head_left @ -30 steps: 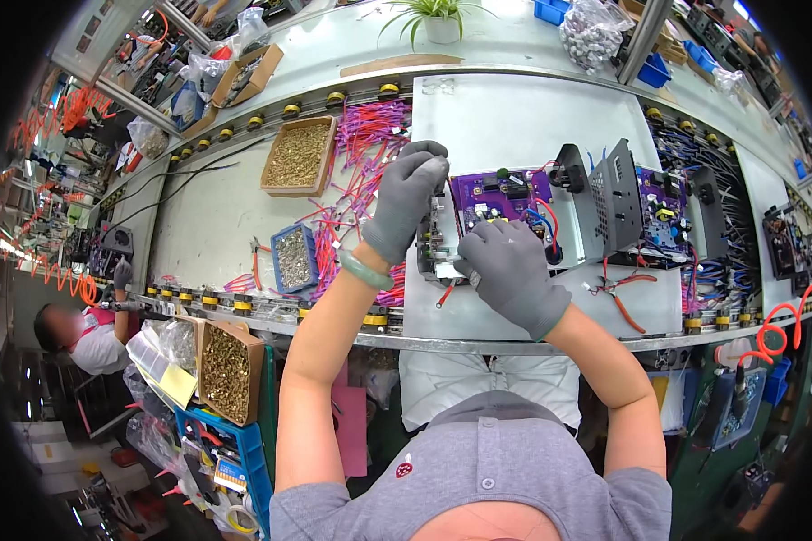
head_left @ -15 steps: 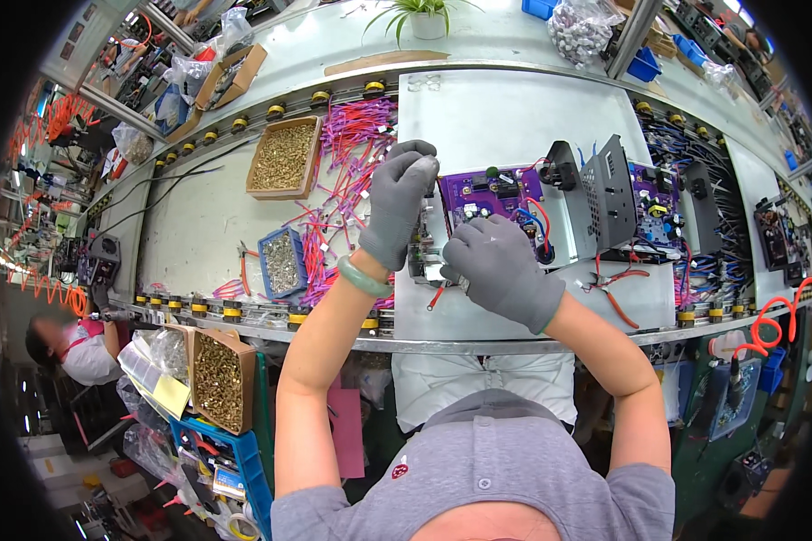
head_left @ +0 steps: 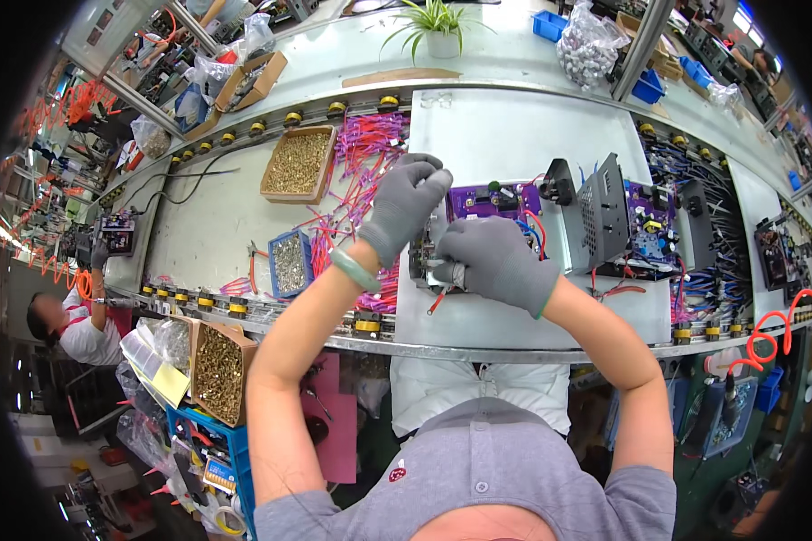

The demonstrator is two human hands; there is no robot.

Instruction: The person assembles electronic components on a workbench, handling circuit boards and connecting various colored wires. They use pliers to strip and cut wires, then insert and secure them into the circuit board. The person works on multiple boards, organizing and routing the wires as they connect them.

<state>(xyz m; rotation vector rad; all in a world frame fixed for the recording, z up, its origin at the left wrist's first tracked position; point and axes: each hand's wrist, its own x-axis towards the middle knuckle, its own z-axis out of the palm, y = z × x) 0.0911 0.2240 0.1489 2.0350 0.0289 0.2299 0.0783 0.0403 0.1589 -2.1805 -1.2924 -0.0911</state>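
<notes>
My left hand (head_left: pixel 406 209), in a grey glove, is closed with fingers curled together beside the far left corner of a purple circuit board (head_left: pixel 492 200). What it pinches, if anything, is hidden. My right hand (head_left: pixel 498 261), also gloved, is closed over the board's near left part, its fingertips at a row of small metal connectors (head_left: pixel 420 261). Whatever is in those fingers cannot be made out. A red wire end (head_left: pixel 436 303) pokes out below them. To the right of the board stands an upright dark perforated metal panel (head_left: pixel 604 216).
A second purple board (head_left: pixel 651 209) sits beyond the panel. Red-handled pliers (head_left: pixel 618 290) lie near my right wrist. To the left are pink-purple wires (head_left: pixel 370 135), a box of brass parts (head_left: pixel 299 162) and a blue tray of small parts (head_left: pixel 290 263). Black cables (head_left: pixel 708 207) lie far right.
My right hand has shifted slightly left and away from me over the connectors, its fingers curled tighter. The left hand stays closed in nearly the same place. The whole view has shifted a little.
</notes>
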